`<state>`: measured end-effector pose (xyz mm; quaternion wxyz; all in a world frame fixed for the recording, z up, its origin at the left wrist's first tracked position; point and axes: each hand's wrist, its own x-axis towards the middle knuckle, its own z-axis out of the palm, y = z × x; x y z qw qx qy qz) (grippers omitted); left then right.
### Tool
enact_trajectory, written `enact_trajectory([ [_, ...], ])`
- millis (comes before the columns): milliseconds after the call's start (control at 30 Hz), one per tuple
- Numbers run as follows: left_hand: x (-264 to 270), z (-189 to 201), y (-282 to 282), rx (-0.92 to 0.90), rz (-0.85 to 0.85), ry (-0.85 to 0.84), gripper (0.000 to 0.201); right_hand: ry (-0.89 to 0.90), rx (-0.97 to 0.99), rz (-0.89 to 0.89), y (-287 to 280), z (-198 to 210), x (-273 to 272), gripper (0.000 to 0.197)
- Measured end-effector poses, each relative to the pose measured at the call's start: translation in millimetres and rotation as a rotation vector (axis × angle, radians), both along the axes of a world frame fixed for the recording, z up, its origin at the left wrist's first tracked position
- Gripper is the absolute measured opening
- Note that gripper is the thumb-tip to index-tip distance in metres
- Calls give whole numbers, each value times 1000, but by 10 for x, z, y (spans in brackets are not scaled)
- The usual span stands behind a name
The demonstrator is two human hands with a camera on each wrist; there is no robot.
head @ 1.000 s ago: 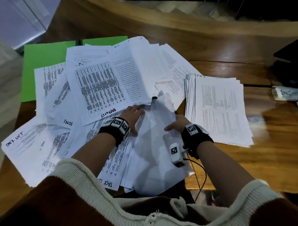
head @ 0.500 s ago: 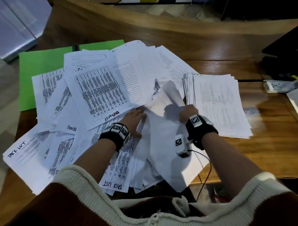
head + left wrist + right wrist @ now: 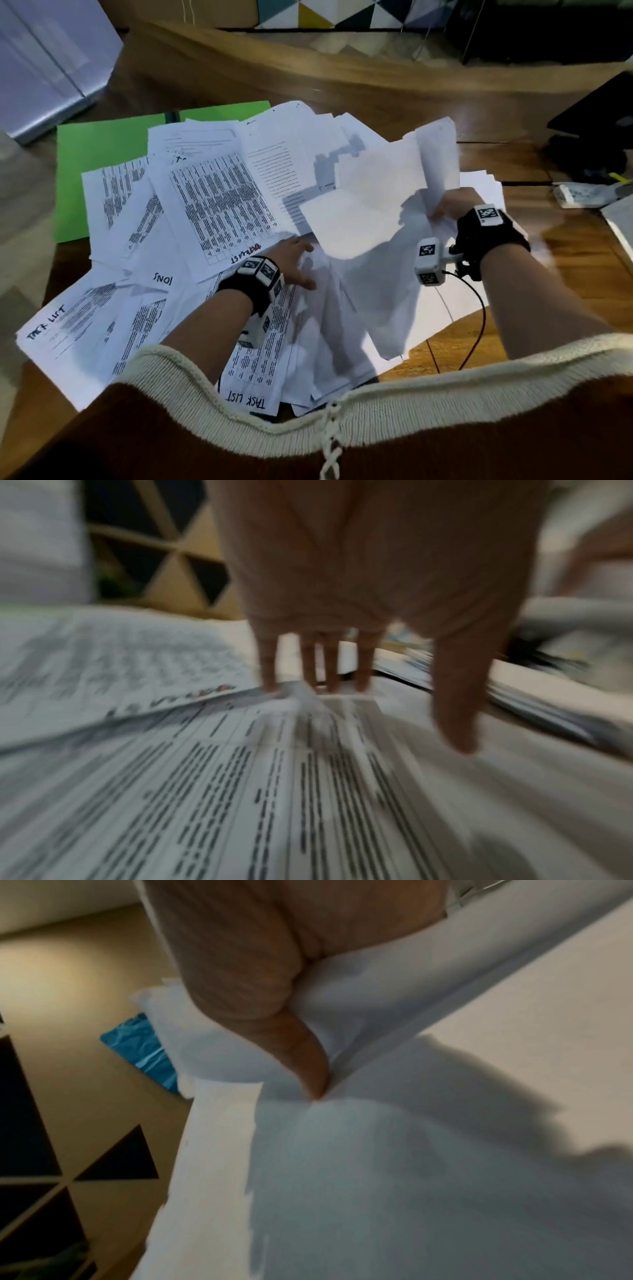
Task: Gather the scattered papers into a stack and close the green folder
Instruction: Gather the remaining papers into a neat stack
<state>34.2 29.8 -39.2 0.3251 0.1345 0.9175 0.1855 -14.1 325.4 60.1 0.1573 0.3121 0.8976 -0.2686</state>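
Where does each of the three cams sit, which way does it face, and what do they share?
Head: on the head, facing forward and down at the scattered papers and green folder; both forearms, left hand, right hand.
Left wrist: along the straight fingers over printed sheets.
Right wrist: along the thumb pinching blank sheets.
Shared: head and right wrist both show the lifted sheets.

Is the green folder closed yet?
No, the green folder lies open and flat on the table, its two leaves spread, with scattered papers overlapping it.

Wooden table [image 3: 565, 260] under papers [image 3: 219, 205], folder [image 3: 99, 164]
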Motion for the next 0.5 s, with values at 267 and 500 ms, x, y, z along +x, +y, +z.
enact_trajectory([
  [267, 643, -54, 325, -273, 259, -166, 132, 123, 13, -236, 11, -450, 239, 33],
  [500, 641, -50, 574, -305, 413, -160, 130, 96, -7, -125, 5, -487, 335, 35],
])
